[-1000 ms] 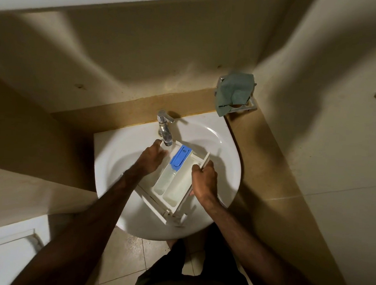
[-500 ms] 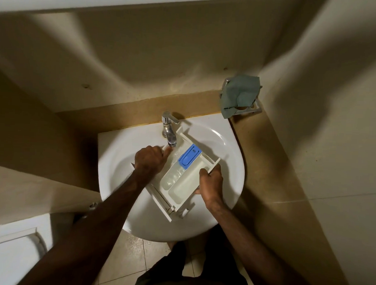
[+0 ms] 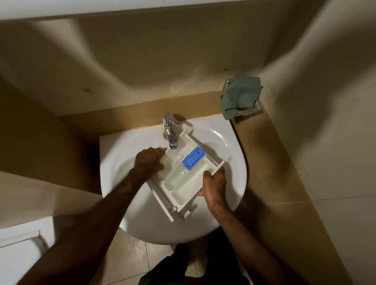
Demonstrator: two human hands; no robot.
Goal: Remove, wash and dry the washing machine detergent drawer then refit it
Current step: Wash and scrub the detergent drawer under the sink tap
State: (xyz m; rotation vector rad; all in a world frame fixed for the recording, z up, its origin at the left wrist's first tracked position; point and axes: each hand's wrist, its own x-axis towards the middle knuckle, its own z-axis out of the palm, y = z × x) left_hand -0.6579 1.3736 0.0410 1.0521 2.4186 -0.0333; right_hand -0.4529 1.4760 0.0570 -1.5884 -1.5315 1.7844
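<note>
Two hands hold the drawer [image 3: 182, 180] over the basin [image 3: 229, 143] at frame centre. Right hand [image 3: 214, 187] grips its right edge; left hand [image 3: 149, 161], fingers curled, presses into its left compartment. Tap [image 3: 170, 134] water runs into the drawer beside the blue insert [image 3: 194, 158]. Green cloth [image 3: 241, 95] sits upper right.

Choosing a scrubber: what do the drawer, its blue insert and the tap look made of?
White detergent drawer: looks like moulded plastic, thin ribbed walls, semi-gloss. Blue rectangular insert: likely plastic too, flat colour with moulded detail. Silver tap: seemingly chromed metal, with mirror-like highlights.
</note>
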